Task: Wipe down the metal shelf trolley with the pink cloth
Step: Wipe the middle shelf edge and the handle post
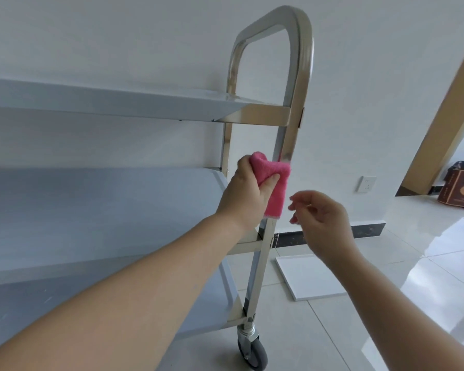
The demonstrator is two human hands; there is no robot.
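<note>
The metal shelf trolley [300, 76] fills the left and middle of the view, with three shelves and a looped steel handle frame at its right end. My left hand [245, 192] grips the folded pink cloth [275, 183] and presses it against the near upright post, between the top and middle shelves. The cloth wraps partly around the post and hangs down below my fingers. My right hand [323, 220] hovers just right of the cloth, fingers loosely spread, holding nothing and touching neither cloth nor post.
A caster wheel [252, 352] stands under the post on the glossy tiled floor. A white flat board [311, 277] lies on the floor to the right. A wall socket [366, 184] sits low on the white wall. A brown bag [460, 190] stands by the doorway at far right.
</note>
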